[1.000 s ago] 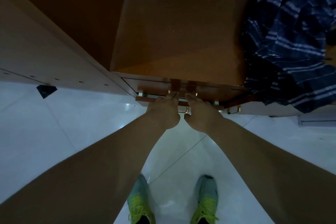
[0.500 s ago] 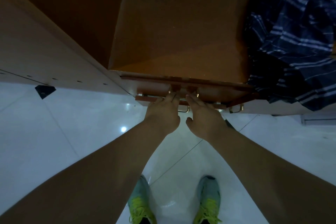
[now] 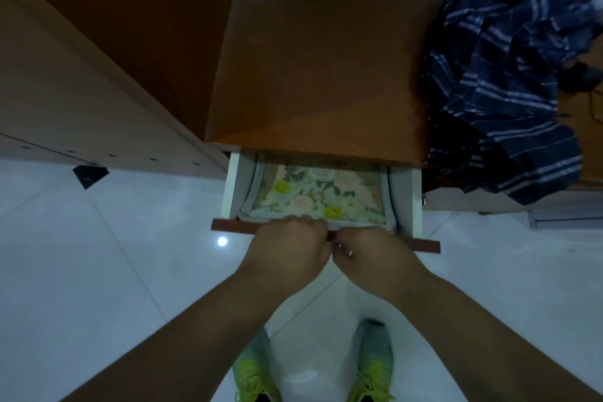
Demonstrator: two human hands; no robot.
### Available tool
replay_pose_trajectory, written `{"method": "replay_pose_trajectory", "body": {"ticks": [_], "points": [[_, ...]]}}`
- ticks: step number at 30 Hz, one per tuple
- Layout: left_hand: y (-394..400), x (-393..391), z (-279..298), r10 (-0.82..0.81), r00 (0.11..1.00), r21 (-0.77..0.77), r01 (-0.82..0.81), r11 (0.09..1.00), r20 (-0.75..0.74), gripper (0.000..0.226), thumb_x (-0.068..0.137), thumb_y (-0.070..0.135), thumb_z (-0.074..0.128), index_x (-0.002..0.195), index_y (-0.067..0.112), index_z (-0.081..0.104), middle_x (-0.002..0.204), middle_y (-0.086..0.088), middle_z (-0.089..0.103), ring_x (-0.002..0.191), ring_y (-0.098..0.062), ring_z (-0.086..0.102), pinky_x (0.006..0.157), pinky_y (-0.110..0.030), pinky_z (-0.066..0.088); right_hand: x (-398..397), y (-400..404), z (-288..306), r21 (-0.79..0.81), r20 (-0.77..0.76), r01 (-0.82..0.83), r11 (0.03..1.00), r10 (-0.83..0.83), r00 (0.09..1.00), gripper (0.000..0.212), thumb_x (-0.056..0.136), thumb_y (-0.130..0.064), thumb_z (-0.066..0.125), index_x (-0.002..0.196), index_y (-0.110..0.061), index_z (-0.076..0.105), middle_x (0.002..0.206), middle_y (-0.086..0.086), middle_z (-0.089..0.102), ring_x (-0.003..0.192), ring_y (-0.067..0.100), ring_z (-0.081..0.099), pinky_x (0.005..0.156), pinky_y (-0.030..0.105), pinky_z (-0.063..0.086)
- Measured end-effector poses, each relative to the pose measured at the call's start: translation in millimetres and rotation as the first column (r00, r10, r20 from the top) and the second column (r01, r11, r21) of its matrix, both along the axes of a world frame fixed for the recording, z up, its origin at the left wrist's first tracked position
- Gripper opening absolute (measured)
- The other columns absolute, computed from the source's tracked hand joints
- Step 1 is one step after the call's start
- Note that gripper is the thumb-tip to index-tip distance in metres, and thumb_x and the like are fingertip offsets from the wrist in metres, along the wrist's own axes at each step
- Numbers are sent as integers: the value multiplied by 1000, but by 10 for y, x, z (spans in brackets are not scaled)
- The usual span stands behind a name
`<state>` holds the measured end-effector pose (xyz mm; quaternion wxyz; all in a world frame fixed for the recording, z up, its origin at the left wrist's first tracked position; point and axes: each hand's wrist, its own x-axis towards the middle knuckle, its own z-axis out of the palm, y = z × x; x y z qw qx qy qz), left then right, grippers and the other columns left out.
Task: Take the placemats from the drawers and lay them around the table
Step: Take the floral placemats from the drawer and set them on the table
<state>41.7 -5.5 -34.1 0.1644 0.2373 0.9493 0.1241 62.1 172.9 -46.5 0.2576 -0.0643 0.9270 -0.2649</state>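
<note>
pale tiled floor (image 3: 81, 271) fills the lower frame, open on both sides of the arms. above it, a brown cabinet top (image 3: 319, 75) sits at centre, a striped dark cloth (image 3: 509, 81) heaped at upper right. below its front edge the drawer (image 3: 233, 186) stands pulled out, floral placemats (image 3: 323, 196) lying flat inside. left hand (image 3: 287, 254) and right hand (image 3: 375, 258), fingers curled, grip the drawer's front edge side by side. green shoes (image 3: 254, 372) at bottom.
</note>
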Motion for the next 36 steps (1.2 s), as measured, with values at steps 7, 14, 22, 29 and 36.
{"method": "replay_pose_trajectory", "body": {"ticks": [7, 14, 22, 29, 36], "points": [[-238, -229, 52, 220, 952, -250, -165, 954, 214, 44, 101, 44, 42, 137, 21, 49, 135, -5, 55, 121, -26, 50, 96, -41, 47, -234, 173, 127, 129, 124, 246, 961, -262, 957, 46, 97, -32, 55, 141, -18, 49, 140, 7, 47, 128, 23, 44, 103, 38, 46], [-339, -330, -276, 353, 866, -396, -203, 896, 354, 56, 92, 52, 32, 137, 22, 49, 141, -7, 47, 129, -32, 44, 104, -50, 44, -274, 129, -78, 278, 287, 185, 943, -265, 920, 56, 95, -38, 50, 145, -15, 41, 152, 9, 31, 137, 30, 38, 109, 38, 39], [-361, -524, -465, 455, 763, -374, -299, 878, 459, 67, 93, 44, 54, 153, 20, 35, 159, -11, 21, 145, -36, 24, 118, -45, 31, -422, 77, -308, 325, 327, 194, 925, -303, 895, 64, 92, -45, 54, 148, -19, 39, 159, 11, 19, 141, 36, 30, 114, 40, 32], [-301, -656, -504, 519, 715, -419, -338, 843, 468, 61, 94, 42, 55, 146, 12, 44, 146, -18, 40, 130, -34, 47, 106, -42, 46, -382, 203, -395, 143, 215, 484, 863, -504, 836, 46, 85, -8, 68, 130, -7, 60, 140, 18, 45, 132, 30, 45, 110, 31, 41], [-150, -672, -415, 409, 801, -562, -112, 820, 437, 50, 96, 33, 49, 141, 12, 47, 140, -17, 48, 129, -35, 47, 107, -46, 43, -362, 179, -353, -148, 198, 833, 532, -810, 552, 37, 77, 0, 67, 110, -19, 66, 115, 8, 64, 96, 25, 66, 82, 36, 59]]}}
